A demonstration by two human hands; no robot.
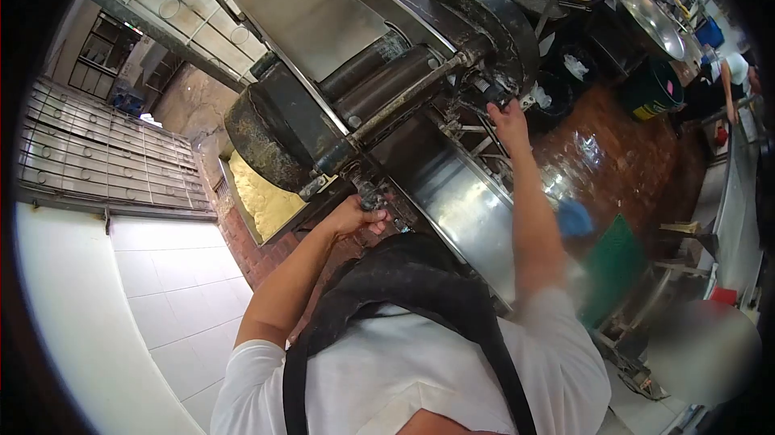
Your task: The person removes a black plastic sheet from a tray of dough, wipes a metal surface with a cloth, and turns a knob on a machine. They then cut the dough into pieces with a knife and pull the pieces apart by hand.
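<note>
A large dough roller machine [379, 96] stands in front of me, with dark rollers [387, 84] under a sloped metal tray [303, 11]. My left hand [359, 215] is closed round a dark knob [370, 194] at the near left corner of the machine. Higher up, at the machine's right end, my right hand [508, 123] has its fingers wrapped on another dark knob [489, 92]. Both knobs are partly hidden by my fingers. Below the rollers a shiny steel surface [456, 201] slopes between my arms.
Yellow dough [260, 193] fills a tray on the brick floor to the left. At right are a dark bucket [652, 88], a steel bowl [648, 19], a green board [613, 265] and wet reddish floor [597, 152]. Another person [731, 72] is at the far right.
</note>
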